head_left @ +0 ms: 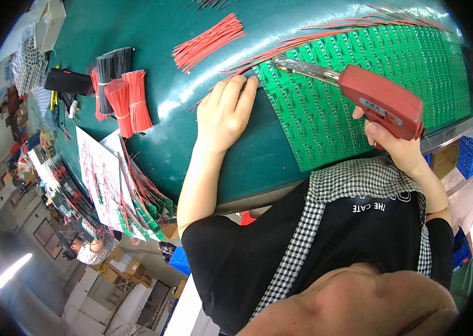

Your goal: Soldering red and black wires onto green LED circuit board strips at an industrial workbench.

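Note:
My right hand (387, 133) is wrapped around the handle of a red soldering gun (382, 98). Its metal tip reaches left over the corner of a sheet of green circuit boards (337, 120). My left hand (226, 109) rests on the table by that corner, its fingers close together over a thin red wire (212, 88). The wire shows on both sides of the fingers; the fingertip contact is partly hidden. More red wires (326, 35) lie along the far edge of the boards.
The green mat (253, 140) covers the table. A loose red wire pile (209, 43) lies at the back. Tied red wire bundles (135, 101), a black bundle (116, 64) and a black phone-like object (68, 82) sit left. Wired boards (144, 215) hang at the left edge.

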A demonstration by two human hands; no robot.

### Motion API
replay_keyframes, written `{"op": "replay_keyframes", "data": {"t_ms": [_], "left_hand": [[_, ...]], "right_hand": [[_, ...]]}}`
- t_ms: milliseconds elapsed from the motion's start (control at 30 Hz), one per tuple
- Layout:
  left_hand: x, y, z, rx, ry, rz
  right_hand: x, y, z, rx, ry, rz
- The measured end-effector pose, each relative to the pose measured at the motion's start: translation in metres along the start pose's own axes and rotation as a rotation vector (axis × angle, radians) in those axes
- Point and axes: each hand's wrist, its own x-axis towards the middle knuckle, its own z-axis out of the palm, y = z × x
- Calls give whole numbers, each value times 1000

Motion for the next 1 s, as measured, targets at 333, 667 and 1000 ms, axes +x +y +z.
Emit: {"op": "replay_keyframes", "data": {"t_ms": [333, 667, 1000], "left_hand": [[0, 2, -5, 82, -39, 68], [3, 3, -6, 105, -75, 94], [6, 5, -9, 142, -136, 92]], "right_hand": [[7, 1, 6, -50, -48, 101], [8, 1, 6, -89, -34, 113], [5, -5, 6, 30, -34, 36]]}}
